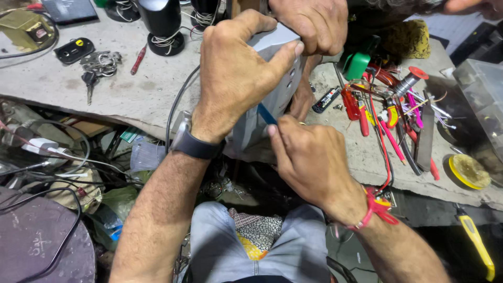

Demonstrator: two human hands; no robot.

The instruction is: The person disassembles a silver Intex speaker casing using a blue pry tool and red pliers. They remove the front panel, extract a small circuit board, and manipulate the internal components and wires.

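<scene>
Smooth matt grey plastic casing (272, 44) stands on a rough, worn stone-like benchtop (141, 94).

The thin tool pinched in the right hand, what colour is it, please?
Blue tool, in the right hand; head view shows it.

a repair workshop: cluttered workbench (136, 94) strewn with screwdrivers (361, 112), wires (385, 152) and solder spool (411, 79).

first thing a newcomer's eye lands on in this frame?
Centre frame: the left hand clamps a grey plastic casing on the bench edge, the right hand works a thin blue tool into its side, and another person's hand steadies the top. Right of that, a tangle of red and pink hand tools; far left, a bunch of keys.
</scene>
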